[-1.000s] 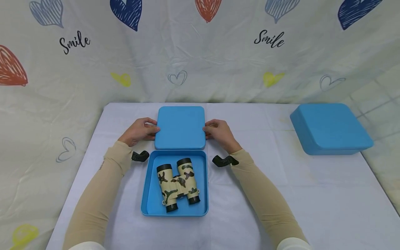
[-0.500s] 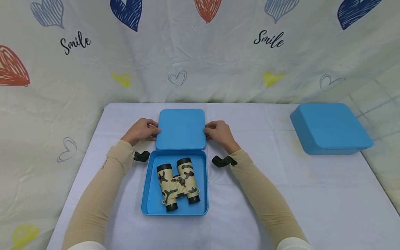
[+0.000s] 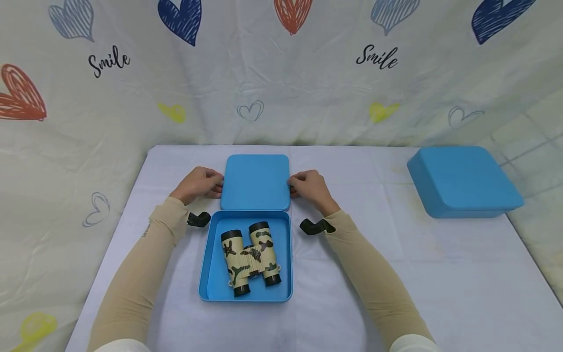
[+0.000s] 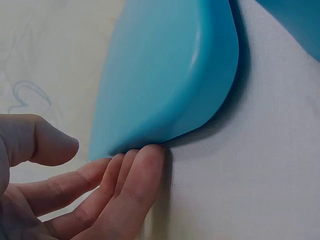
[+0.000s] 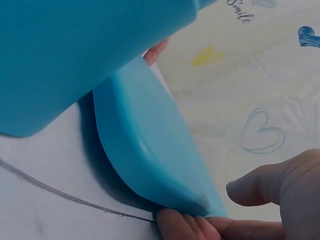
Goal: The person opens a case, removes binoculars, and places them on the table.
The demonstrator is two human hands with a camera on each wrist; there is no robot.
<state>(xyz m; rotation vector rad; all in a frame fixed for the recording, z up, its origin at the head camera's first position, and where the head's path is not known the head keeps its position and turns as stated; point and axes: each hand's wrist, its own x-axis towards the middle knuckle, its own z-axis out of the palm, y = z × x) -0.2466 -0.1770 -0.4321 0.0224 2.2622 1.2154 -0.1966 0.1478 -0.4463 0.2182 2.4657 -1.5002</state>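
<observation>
A blue rectangular lid lies face up on the white cloth, right behind a shallow blue box. Camouflage-patterned binoculars rest at a slant inside that box. At the lid's left side is my left hand; its fingertips touch the lower edge while the thumb stands apart. My right hand is at the opposite side, fingertips against the edge and thumb lifted off the lid. Neither hand grips anything.
A deeper blue box, closed on top, stands at the table's back right. A white cloth covers the table. Behind it hangs a pale backdrop printed with hearts and "Smile".
The lid's back edge has come down, leaving it flat behind the box. The thumbs have come off the lid, the left hand drawing slightly outward. The binoculars have stayed put.
</observation>
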